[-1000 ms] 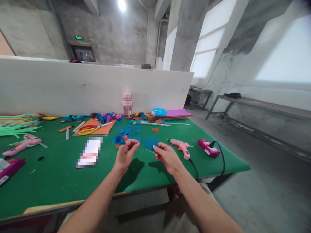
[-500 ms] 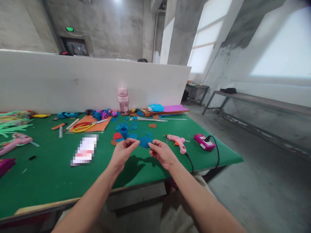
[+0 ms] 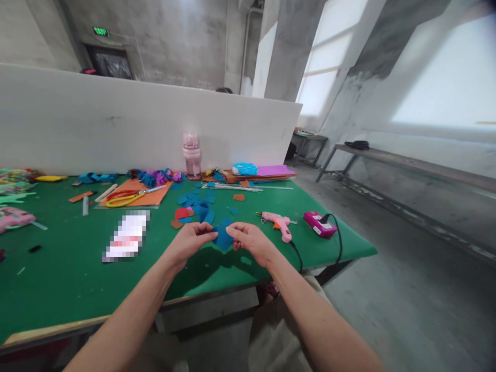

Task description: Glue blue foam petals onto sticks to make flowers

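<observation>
Between both hands, above the green table (image 3: 147, 279), is a blue felt piece (image 3: 223, 238). My left hand (image 3: 196, 238) pinches its left edge, fingers closed. Its right edge is pinched by the closed fingers of my right hand (image 3: 246, 238). A curled blue felt piece (image 3: 203, 211) is just behind my left hand. Flat blue scraps (image 3: 188, 198) and a red piece (image 3: 181, 213) lie beyond that hand. To the right of my right hand rests a pink glue gun (image 3: 277, 223).
A magenta power box (image 3: 320, 223) with a black cord is at the right. Scissors (image 3: 126, 197) lie on orange sheets at back left. A pink bottle (image 3: 192, 156) stands before the white partition (image 3: 147, 124). A pixelated sheet (image 3: 127, 235) lies left of the hands.
The camera view has shifted slightly. The blue piece has turned and its outline has changed from an oval to a more uneven shape. Both hands still pinch it, slightly nearer each other.
</observation>
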`<state>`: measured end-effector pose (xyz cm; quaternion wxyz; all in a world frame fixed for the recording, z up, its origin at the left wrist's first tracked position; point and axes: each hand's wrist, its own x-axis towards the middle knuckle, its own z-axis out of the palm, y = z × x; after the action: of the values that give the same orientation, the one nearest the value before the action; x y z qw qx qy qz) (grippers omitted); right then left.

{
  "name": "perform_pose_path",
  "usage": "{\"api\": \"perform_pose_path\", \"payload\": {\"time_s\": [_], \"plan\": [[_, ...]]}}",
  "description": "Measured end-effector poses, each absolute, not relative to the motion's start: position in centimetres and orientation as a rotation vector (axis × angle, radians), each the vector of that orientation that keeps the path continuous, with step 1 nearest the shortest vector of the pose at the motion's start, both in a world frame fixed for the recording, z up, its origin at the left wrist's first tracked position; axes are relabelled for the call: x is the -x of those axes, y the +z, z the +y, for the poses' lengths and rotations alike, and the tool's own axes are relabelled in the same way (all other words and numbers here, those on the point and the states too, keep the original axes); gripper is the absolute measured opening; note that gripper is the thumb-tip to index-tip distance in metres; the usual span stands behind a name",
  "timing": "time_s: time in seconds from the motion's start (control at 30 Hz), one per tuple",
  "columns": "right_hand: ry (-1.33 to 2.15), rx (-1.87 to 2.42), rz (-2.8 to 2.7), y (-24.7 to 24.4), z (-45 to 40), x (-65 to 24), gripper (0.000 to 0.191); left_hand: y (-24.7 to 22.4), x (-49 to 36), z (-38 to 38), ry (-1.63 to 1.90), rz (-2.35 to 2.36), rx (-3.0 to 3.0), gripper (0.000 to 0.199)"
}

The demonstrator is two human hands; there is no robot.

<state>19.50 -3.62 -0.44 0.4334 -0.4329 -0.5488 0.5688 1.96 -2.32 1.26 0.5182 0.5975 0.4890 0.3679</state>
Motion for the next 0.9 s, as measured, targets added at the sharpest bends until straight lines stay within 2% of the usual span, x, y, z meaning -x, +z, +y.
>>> {"api": "perform_pose_path", "payload": {"time_s": [0.23,0.3,0.43,0.53,0.63,0.7,0.9], "plan": [[1.276,1.354,-1.645,-2.0,-3.2,-19.0,0.022,-0.4,-2.1,-1.3,0.778,1.332,-1.760,0.025],[1.065,1.482,-1.736,-1.3,-3.0,-19.9,0.023,-1.1,-2.2,-1.0,0.722,1.425,-1.841,0.024],[0.348,1.754,-1.647,1.0,-2.7,-25.7,0.033,-1.4,-2.1,-0.6,0.553,1.568,-1.956,0.023],[0.109,2.021,-1.472,1.2,-3.1,-31.2,0.036,-1.1,-2.0,-0.6,0.488,1.621,-2.003,0.023],[0.218,2.218,-1.482,-0.1,-3.6,-34.2,0.047,-1.0,-2.1,-0.6,0.450,1.645,-2.030,0.024],[0.339,2.254,-1.527,-1.1,-3.5,-34.3,0.048,-1.1,-2.2,-0.5,0.437,1.658,-2.043,0.024],[0.550,2.277,-1.601,-1.8,-1.4,-32.6,0.021,-1.8,-2.2,-0.3,0.438,1.660,-2.068,0.024]]}}
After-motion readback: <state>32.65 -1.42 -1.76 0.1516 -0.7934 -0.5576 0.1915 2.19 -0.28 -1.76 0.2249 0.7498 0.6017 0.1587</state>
